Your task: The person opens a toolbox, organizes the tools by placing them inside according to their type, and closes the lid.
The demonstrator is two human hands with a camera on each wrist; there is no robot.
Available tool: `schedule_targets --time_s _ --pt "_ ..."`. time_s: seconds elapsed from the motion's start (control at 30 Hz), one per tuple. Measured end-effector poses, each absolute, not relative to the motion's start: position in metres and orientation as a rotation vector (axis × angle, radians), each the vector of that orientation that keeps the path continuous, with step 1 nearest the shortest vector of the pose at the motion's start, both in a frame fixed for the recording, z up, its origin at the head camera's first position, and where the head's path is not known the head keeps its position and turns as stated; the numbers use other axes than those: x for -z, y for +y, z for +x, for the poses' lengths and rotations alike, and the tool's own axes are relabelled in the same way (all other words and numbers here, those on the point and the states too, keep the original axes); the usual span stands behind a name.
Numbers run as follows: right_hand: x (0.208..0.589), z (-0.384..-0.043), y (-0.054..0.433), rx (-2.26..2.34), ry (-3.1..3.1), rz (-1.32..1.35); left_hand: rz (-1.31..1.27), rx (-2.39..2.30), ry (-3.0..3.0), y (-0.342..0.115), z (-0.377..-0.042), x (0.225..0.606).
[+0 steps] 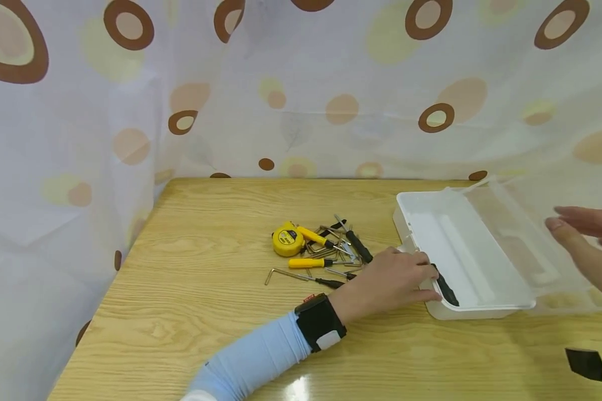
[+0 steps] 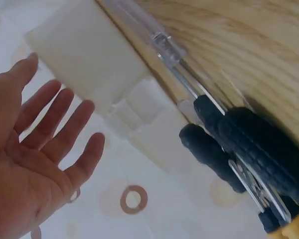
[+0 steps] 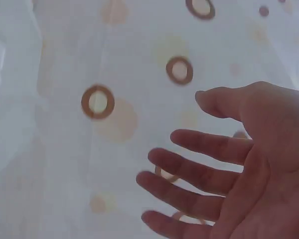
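At the left, a patterned cloth (image 1: 135, 111) hangs and continues behind the wooden table (image 1: 195, 239). From the near edge comes a light blue sleeve (image 1: 261, 351), with a black wrist strap (image 1: 320, 323) at its end.

Near the middle of the table there is a loose pile of tools. On its left side lies one long hex key (image 1: 281, 272), and above it a yellow tape measure (image 1: 287, 239). Two yellow-handled screwdrivers (image 1: 308, 263) come next, then a black-handled screwdriver (image 1: 358, 247); more hex keys lie tangled between them.

To the right of the pile, the left hand (image 1: 388, 278) is at the left rim of a white plastic box (image 1: 486, 307). Its fingers are spread and a little bent, and the palm holds nothing, as the left wrist view shows; if the fingertips touch the rim, I cannot tell.

Just beside these fingers, a black tool handle (image 1: 446, 287) lies inside the box, along the left wall at the near corner. The translucent lid (image 1: 519, 239) is swung open to the right side. At the far right, the right hand (image 1: 599, 262) is by the lid, with its fingers apart and nothing in them.
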State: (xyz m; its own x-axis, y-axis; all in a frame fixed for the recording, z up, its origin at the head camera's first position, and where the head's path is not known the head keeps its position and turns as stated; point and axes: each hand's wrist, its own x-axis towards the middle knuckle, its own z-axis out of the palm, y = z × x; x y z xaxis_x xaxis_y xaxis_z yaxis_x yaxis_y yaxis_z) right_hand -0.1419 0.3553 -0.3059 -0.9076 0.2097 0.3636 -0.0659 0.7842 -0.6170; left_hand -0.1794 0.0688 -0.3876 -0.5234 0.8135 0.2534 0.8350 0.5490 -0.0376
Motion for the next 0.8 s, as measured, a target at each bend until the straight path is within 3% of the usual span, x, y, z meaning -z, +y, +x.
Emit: schedule_targets --time_s 0.17,0.37,0.57,0.8 --pt "0.294 -0.123 0.299 -0.717 -2.7 0.282 -1.341 0.172 -2.692 0.035 -0.183 0.381" --pt "0.313 -0.112 0.249 -0.498 -2.829 0.622 -1.142 0.355 -2.694 -0.059 -0.182 0.376" --pt "0.333 -0.131 0.258 -0.434 -2.952 0.64 -0.865 0.434 -2.784 -0.128 -0.168 0.378" --pt "0.359 -0.164 0.276 -0.364 -3.153 0.574 -0.78 0.443 -2.819 -0.153 -0.157 0.382"
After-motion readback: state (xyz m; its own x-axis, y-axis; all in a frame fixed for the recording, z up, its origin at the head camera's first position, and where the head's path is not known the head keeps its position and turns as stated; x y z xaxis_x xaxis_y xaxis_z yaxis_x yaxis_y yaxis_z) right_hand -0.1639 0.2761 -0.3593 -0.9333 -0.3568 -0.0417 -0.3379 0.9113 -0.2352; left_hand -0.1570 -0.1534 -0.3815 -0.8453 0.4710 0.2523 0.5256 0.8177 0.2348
